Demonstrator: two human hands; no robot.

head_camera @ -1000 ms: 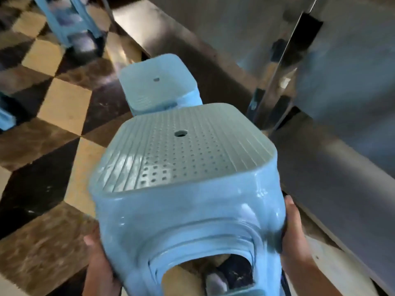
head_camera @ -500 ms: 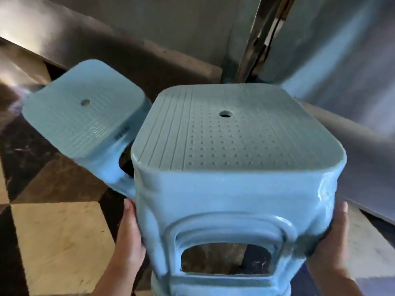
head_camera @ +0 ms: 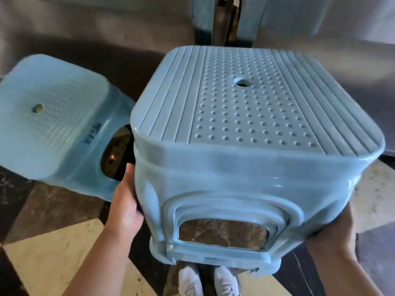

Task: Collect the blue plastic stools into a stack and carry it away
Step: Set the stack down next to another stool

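I hold a light blue plastic stool (head_camera: 245, 129) up in front of me, seat up, with a dotted top and a centre hole. My left hand (head_camera: 126, 208) presses flat on its left side, and my right hand (head_camera: 333, 231) grips its right side from below. A second blue stool (head_camera: 53, 124) stands on the floor to the left, close beside the held one, just past my left fingertips.
The floor (head_camera: 53, 253) is checkered in dark brown and cream tiles. A shiny metal wall (head_camera: 106, 28) runs across the back, with a dark vertical gap (head_camera: 226, 18) at top centre. My white shoes (head_camera: 209, 280) show under the held stool.
The view has swung right and come closer. The held stool now fills the centre and sits higher, and the standing stool has shifted to its left side, much nearer.
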